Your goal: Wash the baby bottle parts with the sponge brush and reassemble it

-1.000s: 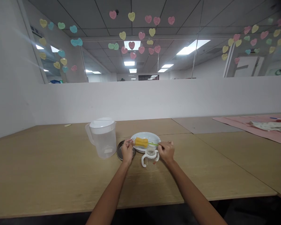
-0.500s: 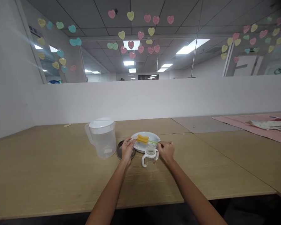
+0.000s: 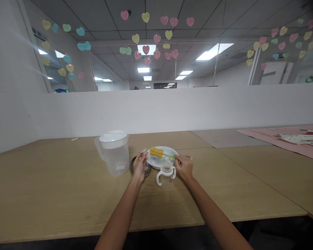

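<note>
My right hand (image 3: 184, 166) is closed on the thin green handle of a sponge bottle brush (image 3: 156, 152). The brush's yellow sponge head points left above a white plate (image 3: 174, 151). My left hand (image 3: 139, 166) pinches a small whitish, translucent piece (image 3: 144, 150) just left of the sponge; its exact kind is too small to tell. Below the brush, a clear baby bottle (image 3: 167, 177) with two white curved handles stands without a lid, close to my right hand. A dark round lid or tray (image 3: 147, 171) lies partly hidden under my left hand.
A translucent plastic pitcher (image 3: 117, 156) with a white lid stands left of my left hand. On the far right, a pink cloth (image 3: 261, 134) bears a whitish cloth and a pen. A white wall (image 3: 156, 111) with glass above bounds the wooden table's back.
The sponge head has shifted slightly left and up. My left hand has moved a little left and turned with its small piece. The bottle appears slightly further left.
</note>
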The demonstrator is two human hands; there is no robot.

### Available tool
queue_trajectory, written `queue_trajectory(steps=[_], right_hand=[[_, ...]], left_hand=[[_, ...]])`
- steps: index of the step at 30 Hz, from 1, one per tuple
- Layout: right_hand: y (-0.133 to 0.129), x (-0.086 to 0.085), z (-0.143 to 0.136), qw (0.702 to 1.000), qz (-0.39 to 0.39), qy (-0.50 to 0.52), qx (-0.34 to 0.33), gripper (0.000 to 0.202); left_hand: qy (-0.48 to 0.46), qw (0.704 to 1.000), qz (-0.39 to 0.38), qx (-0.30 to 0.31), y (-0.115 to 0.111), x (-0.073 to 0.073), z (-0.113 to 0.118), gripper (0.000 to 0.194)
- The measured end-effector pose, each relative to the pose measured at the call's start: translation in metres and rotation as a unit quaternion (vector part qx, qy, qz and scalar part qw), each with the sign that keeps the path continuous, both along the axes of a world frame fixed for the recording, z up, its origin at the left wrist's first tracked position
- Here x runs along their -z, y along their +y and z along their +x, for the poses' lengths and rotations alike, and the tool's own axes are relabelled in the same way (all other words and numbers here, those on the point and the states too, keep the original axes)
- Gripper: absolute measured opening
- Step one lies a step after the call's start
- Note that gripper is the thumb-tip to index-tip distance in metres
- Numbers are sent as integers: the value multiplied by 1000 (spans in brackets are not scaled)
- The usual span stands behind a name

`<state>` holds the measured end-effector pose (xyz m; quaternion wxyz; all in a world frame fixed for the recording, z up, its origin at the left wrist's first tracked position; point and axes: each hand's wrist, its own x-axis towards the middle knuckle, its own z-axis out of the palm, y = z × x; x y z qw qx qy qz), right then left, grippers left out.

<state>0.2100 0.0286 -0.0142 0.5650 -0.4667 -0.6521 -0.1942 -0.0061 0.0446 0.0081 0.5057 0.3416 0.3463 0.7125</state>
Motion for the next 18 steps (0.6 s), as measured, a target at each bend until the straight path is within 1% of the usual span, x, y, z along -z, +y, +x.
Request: queue_trajectory(steps=[3,6,11,15,18], right_hand=[[-1,-2,0,999,-21,-24,-6,25],[-1,-3,-1,998,-37,-38,-18,25],[0,-3,-1,997,-58,-50,-30,25],[1,-3,0,995,-71,-57,-28,26],[1,-3,0,995,-72,-61,-23,27]], left_hand=[[12,1000,1,1,0,0,0,24],[-2,1000,-8,3,-1,-2,-1,22],[-57,998,-36,8,-5,-6,-2,16],[-119,992,-43,16,-9,-12,-4,19],[-143,988,-54,18,-11,-15,-4,17]])
